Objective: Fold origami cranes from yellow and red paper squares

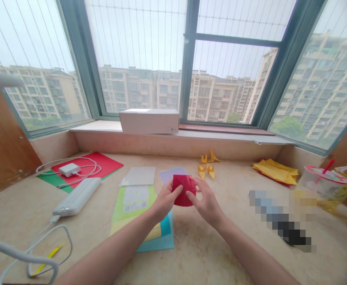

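A piece of folded red paper is held up between both hands over the middle of the stone surface. My left hand pinches its left side, thumb on the near face. On the right side, my right hand grips the paper with the thumb at its face and fingers behind the edge. The fingers behind the paper are partly hidden. Just beyond lies a purple sheet, and several small yellow folded paper figures stand behind my right hand.
Green and blue paper packs lie left of centre. Further left are a white power strip, cables and red sheets. Yellow papers, a lidded cup and a bottle are at right. A white box sits on the sill.
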The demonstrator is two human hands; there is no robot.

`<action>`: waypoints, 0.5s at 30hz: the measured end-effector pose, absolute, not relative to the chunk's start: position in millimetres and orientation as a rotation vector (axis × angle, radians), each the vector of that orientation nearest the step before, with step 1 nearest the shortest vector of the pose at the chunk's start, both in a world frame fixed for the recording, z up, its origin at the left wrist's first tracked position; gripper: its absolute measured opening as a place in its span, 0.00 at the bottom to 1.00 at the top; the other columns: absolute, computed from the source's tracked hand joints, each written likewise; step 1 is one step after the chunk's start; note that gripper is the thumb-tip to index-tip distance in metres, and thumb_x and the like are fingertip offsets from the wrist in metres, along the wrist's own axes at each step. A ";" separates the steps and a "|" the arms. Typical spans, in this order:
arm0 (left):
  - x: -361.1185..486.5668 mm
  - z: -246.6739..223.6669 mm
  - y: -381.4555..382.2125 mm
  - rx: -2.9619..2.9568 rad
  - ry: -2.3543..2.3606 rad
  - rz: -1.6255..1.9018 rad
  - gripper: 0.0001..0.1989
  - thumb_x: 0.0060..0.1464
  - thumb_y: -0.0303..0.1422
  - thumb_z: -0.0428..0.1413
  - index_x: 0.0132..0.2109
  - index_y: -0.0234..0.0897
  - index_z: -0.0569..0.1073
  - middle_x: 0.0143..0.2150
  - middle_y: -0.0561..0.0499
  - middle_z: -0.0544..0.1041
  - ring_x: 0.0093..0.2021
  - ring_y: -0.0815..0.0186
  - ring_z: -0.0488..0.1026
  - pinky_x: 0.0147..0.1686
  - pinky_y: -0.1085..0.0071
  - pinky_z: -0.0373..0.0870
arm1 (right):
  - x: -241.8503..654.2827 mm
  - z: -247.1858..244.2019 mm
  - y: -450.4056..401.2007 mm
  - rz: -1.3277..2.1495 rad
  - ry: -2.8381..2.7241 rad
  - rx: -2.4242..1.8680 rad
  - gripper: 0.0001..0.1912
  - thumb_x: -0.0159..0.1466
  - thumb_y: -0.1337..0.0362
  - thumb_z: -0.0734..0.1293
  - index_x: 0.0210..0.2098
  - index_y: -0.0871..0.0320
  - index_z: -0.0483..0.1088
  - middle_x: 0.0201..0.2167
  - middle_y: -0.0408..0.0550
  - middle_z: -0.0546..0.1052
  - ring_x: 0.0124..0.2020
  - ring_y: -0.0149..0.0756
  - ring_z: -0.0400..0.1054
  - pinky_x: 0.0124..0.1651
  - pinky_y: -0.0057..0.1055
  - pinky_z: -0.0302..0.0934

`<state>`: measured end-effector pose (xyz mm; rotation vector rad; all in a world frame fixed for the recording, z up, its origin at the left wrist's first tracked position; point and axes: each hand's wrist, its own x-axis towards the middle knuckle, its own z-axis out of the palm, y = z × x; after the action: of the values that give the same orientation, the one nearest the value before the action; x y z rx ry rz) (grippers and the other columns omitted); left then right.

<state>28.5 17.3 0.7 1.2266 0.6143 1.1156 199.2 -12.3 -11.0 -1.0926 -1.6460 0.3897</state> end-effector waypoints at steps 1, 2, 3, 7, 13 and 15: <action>30.8 1.7 14.1 1.227 0.610 1.118 0.24 0.53 0.43 0.64 0.54 0.38 0.73 0.53 0.41 0.79 0.52 0.53 0.77 0.50 0.61 0.73 | 199.7 -12.0 -12.3 0.492 -1.628 -1.079 0.26 0.64 0.57 0.68 0.60 0.55 0.67 0.57 0.56 0.74 0.54 0.47 0.72 0.50 0.42 0.71; 32.8 2.5 11.6 1.239 0.618 1.128 0.23 0.54 0.43 0.63 0.54 0.38 0.73 0.53 0.42 0.79 0.52 0.53 0.76 0.51 0.60 0.73 | 200.1 -13.0 -12.6 0.604 -1.610 -1.069 0.28 0.64 0.58 0.67 0.63 0.55 0.64 0.56 0.55 0.75 0.51 0.46 0.74 0.48 0.41 0.72; 34.4 3.0 9.7 1.263 0.638 1.138 0.22 0.54 0.43 0.63 0.53 0.38 0.73 0.52 0.43 0.79 0.52 0.54 0.76 0.51 0.61 0.72 | 200.5 -13.8 -13.1 0.701 -1.598 -1.064 0.28 0.66 0.58 0.66 0.64 0.55 0.63 0.54 0.55 0.77 0.47 0.44 0.76 0.46 0.40 0.73; 37.1 2.4 6.3 1.360 0.781 1.147 0.16 0.58 0.40 0.57 0.49 0.37 0.72 0.47 0.46 0.79 0.48 0.59 0.77 0.48 0.65 0.73 | 200.9 -15.5 -15.8 0.738 -1.589 -1.122 0.24 0.68 0.61 0.59 0.62 0.57 0.67 0.43 0.51 0.81 0.38 0.40 0.76 0.39 0.35 0.71; 32.6 6.0 6.1 1.441 0.961 1.068 0.17 0.57 0.45 0.57 0.45 0.37 0.71 0.33 0.50 0.79 0.31 0.64 0.76 0.30 0.72 0.70 | 201.6 -9.4 -21.4 0.522 -1.574 -1.170 0.20 0.68 0.63 0.57 0.55 0.57 0.72 0.23 0.41 0.74 0.20 0.32 0.64 0.25 0.28 0.60; 28.2 8.7 9.6 1.451 0.945 1.097 0.19 0.54 0.46 0.61 0.46 0.37 0.71 0.32 0.50 0.79 0.34 0.62 0.78 0.32 0.71 0.71 | 203.0 -6.8 -23.0 0.494 -1.552 -1.170 0.19 0.68 0.63 0.57 0.55 0.56 0.71 0.25 0.42 0.75 0.22 0.33 0.66 0.27 0.29 0.62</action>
<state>28.2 9.6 8.7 1.4505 0.9450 1.0973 203.0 -23.0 -6.8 -1.1699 -1.5523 0.4944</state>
